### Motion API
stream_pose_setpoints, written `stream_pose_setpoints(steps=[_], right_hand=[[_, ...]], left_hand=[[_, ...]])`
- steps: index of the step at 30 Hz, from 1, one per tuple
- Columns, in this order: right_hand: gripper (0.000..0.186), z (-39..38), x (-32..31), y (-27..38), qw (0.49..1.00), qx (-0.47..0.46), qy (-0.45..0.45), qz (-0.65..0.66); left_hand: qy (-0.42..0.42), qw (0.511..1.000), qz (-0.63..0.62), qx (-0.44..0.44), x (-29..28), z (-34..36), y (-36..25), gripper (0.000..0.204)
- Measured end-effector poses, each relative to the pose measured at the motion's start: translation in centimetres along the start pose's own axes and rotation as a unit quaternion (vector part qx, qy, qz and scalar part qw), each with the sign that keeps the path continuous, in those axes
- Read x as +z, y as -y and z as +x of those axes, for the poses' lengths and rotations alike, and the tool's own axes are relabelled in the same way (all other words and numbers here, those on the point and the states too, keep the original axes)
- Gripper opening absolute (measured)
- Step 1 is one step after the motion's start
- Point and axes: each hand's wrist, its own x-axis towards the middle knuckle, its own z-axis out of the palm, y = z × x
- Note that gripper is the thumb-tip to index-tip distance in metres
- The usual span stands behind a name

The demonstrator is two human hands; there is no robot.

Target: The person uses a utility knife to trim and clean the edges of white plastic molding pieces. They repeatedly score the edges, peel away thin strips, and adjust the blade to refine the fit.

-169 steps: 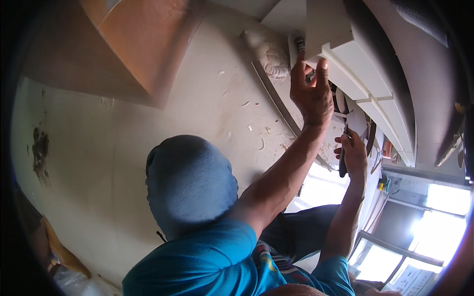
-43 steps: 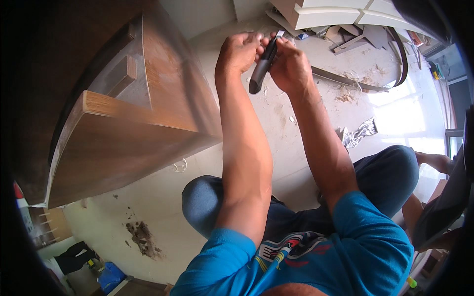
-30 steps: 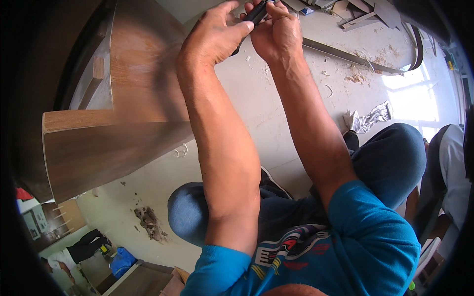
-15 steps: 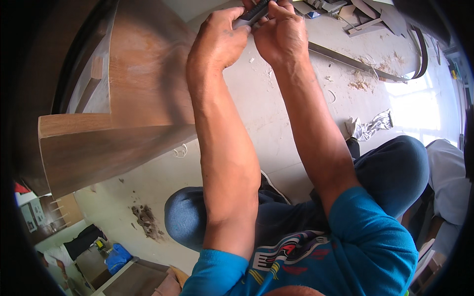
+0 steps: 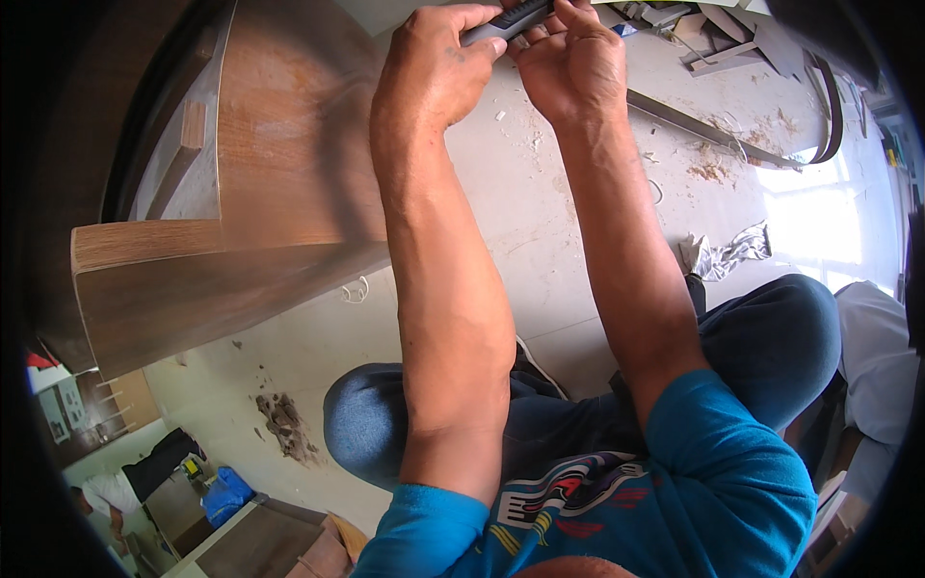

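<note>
Both forearms are reaching straight out from the body, side by side and nearly parallel. The left hand (image 5: 434, 72) and right hand (image 5: 568, 67) are meeting at the far end, knuckles up, fingers (image 5: 487, 19) curling inward and pinching together between the two hands.

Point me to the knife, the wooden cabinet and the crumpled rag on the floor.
Knife (image 5: 503, 21): head view, on its dark handle between both hands.
Wooden cabinet (image 5: 289, 144): head view, on its brown side panel.
Rag (image 5: 727, 255): head view, on its crumpled middle.
</note>
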Motion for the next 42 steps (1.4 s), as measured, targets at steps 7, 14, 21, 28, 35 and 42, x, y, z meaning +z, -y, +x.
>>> stream_pose_setpoints(steps=[7,14,21,28,35,42], right_hand=[[0.016,-0.1,0.1,0.3,1.000,0.006,-0.006,0.012],[0.016,-0.3,-0.2,0.5,1.000,0.022,0.004,0.018],[0.015,-0.5,-0.4,0.7,0.999,0.019,0.003,0.030],[0.015,-1.0,0.1,1.0,0.999,0.021,-0.031,0.017],[0.018,-2.2,-0.1,1.2,0.999,0.037,-0.015,0.024],[0.018,-0.9,-0.3,1.4,0.998,0.047,-0.026,-0.012]], left_hand=[[-0.019,0.999,0.035,-0.011,-0.1,-0.3,-0.8,0.040],[-0.015,0.999,0.039,0.016,-0.6,-0.3,-0.6,0.039],[-0.006,0.998,0.061,0.006,-0.8,-0.6,-1.4,0.039],[-0.001,0.998,0.063,-0.002,-0.7,-1.1,-1.7,0.038],[0.042,0.999,0.008,0.024,-1.6,-1.1,-0.6,0.038],[0.027,0.999,0.044,-0.016,-1.4,-1.4,-2.5,0.039]])
